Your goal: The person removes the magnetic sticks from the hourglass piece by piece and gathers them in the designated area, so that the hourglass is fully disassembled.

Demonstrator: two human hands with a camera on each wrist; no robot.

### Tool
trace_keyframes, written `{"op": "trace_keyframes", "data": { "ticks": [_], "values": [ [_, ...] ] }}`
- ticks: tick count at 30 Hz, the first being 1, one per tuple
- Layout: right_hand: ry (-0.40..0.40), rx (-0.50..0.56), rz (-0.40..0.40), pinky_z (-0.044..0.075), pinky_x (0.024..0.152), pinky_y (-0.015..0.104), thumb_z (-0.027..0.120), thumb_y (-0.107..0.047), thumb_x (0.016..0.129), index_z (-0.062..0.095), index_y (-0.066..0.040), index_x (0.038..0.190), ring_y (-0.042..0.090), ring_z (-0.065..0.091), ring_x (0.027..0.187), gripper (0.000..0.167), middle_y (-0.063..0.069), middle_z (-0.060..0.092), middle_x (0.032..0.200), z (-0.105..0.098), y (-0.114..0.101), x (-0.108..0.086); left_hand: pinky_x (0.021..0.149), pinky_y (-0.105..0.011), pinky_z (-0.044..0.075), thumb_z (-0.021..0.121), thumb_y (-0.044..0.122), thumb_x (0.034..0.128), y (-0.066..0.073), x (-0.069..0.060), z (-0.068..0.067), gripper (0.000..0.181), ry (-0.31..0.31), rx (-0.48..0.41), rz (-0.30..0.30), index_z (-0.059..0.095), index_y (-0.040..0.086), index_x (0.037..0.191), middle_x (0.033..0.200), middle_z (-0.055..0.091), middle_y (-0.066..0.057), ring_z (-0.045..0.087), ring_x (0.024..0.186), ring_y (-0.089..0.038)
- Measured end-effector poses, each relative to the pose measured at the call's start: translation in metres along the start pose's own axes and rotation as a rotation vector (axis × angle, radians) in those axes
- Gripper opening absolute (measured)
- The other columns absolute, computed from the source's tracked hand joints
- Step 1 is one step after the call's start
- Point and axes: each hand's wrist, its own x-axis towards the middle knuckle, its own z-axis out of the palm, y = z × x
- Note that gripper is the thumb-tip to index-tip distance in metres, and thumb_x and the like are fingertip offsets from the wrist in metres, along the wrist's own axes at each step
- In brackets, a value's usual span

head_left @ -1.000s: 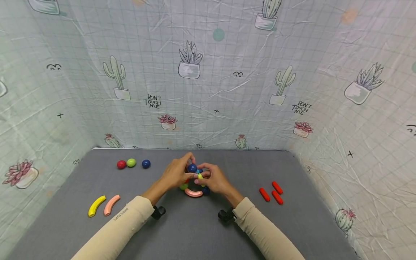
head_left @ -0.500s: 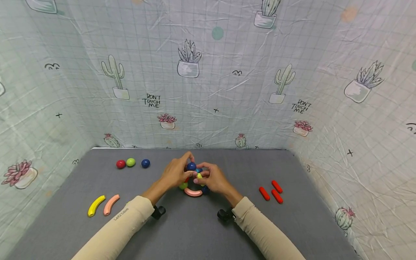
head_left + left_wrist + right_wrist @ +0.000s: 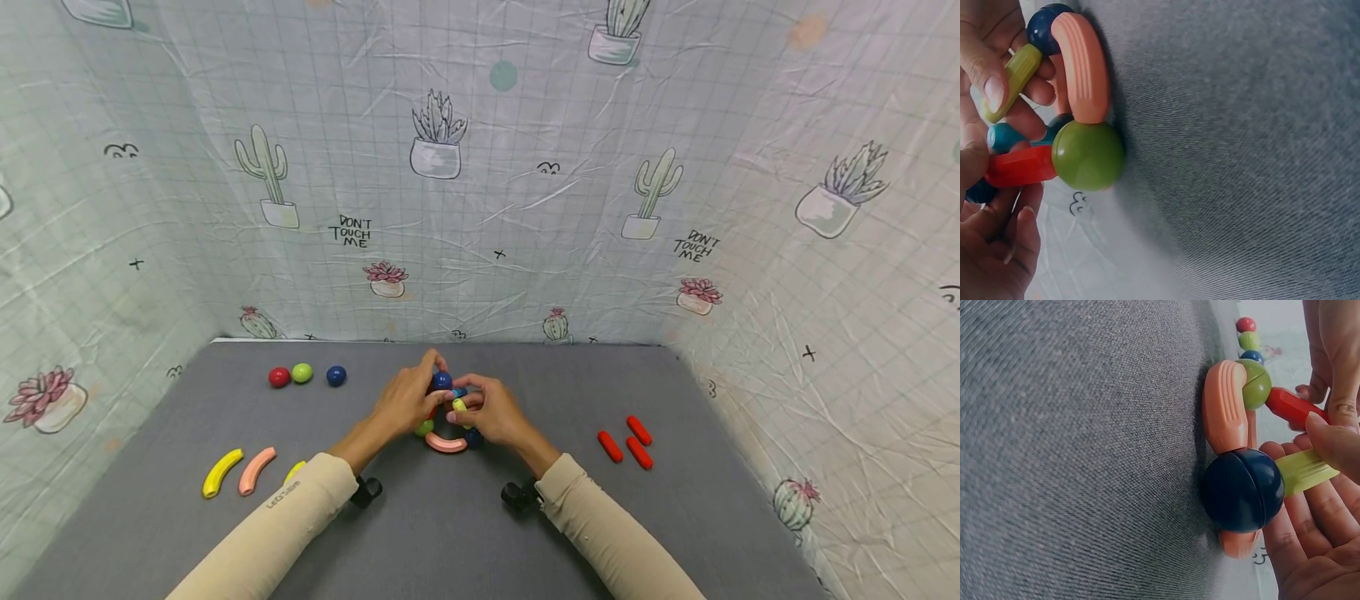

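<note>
**Small shift at the middle, both pinches full**

Watching remotely, I log little motion. The blue ball (image 3: 442, 381) sits a touch higher in the head view than a second ago; the view drifts too, so part may be camera. The tip of a yellow piece (image 3: 294, 472) now shows beside the left sleeve (image 3: 303, 504), hidden until now.

Grips: left hand (image 3: 407, 397) holds the blue ball between thumb and finger, narrow, around the top of the red stick (image 3: 1021, 166). Right hand (image 3: 495, 410) pinches the yellow-green stick (image 3: 1307, 472), also narrow.

Position: the build is mid-table, between the hands. A curved peach piece (image 3: 447, 444) runs between the green ball (image 3: 1088, 155) and the dark ball (image 3: 1242, 490); the red stick leaves the former, the yellow-green the latter. Teal stick (image 3: 1004, 137) just behind.

My reading: fine fitting, no new stage. Whether ball and red stick are joined, I cannot tell; fingers cover it.
</note>
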Motion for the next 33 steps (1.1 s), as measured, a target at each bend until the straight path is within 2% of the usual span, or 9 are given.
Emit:
{"op": "trace_keyframes", "data": {
  "ticks": [8, 13, 17, 20, 29, 33],
  "values": [
    [0.009, -0.033, 0.011, 0.062, 0.076, 0.032, 0.084, -0.014, 0.092, 0.067, -0.013, 0.136, 0.013, 0.078, 0.085, 0.047, 0.004, 0.083, 0.099, 0.0012, -0.0009, -0.0014, 0.064, -0.034, 0.046, 0.071, 0.029, 0.1032, -0.0015, -0.0020, 0.0054, 0.035, 0.016, 0.091, 0.031, 0.050, 0.016, 0.128, 0.095, 0.069, -0.008, 0.059, 0.073, -0.018],
    [0.016, -0.024, 0.004, 0.062, 0.075, 0.032, 0.084, -0.013, 0.092, 0.067, -0.011, 0.135, 0.018, 0.079, 0.086, 0.047, 0.009, 0.083, 0.100, 0.0023, -0.0014, -0.0024, 0.064, -0.036, 0.049, 0.070, 0.033, 0.1037, -0.0017, -0.0036, 0.0067, 0.037, 0.020, 0.146, 0.029, 0.050, 0.016, 0.130, 0.097, 0.068, -0.008, 0.060, 0.077, -0.019],
    [0.024, -0.018, 0.005, 0.062, 0.075, 0.032, 0.085, -0.014, 0.091, 0.067, -0.012, 0.135, 0.018, 0.079, 0.086, 0.047, 0.009, 0.082, 0.099, 0.0023, -0.0024, -0.0027, 0.066, -0.035, 0.048, 0.073, 0.035, 0.1014, -0.0010, -0.0026, 0.0053, 0.036, 0.061, 0.194, 0.066, 0.054, 0.016, 0.126, 0.102, 0.069, -0.008, 0.056, 0.086, -0.021],
    [0.025, -0.036, 0.010, 0.061, 0.075, 0.030, 0.085, -0.014, 0.092, 0.068, -0.013, 0.134, 0.013, 0.077, 0.083, 0.046, 0.005, 0.083, 0.098, 0.0024, -0.0034, -0.0026, 0.065, -0.033, 0.044, 0.076, 0.034, 0.0992, -0.0005, -0.0019, 0.0039, 0.036, 0.082, 0.223, 0.096, 0.056, 0.015, 0.122, 0.102, 0.070, -0.006, 0.051, 0.085, -0.021],
    [0.016, -0.052, 0.008, 0.058, 0.074, 0.028, 0.084, -0.014, 0.092, 0.068, -0.014, 0.134, 0.012, 0.077, 0.085, 0.045, 0.003, 0.083, 0.099, 0.0035, -0.0047, -0.0023, 0.062, -0.032, 0.041, 0.076, 0.031, 0.0994, -0.0010, -0.0030, 0.0038, 0.035, 0.072, 0.221, 0.084, 0.055, 0.016, 0.122, 0.099, 0.070, -0.007, 0.050, 0.080, -0.021],
    [0.019, -0.060, 0.006, 0.057, 0.074, 0.026, 0.085, -0.016, 0.092, 0.068, -0.014, 0.133, 0.011, 0.077, 0.085, 0.045, 0.004, 0.083, 0.098, 0.0041, -0.0043, -0.0019, 0.061, -0.032, 0.042, 0.074, 0.031, 0.1010, -0.0009, -0.0029, 0.0035, 0.034, 0.080, 0.196, 0.055, 0.055, 0.016, 0.125, 0.099, 0.070, -0.008, 0.052, 0.080, -0.021]
  ]
}}
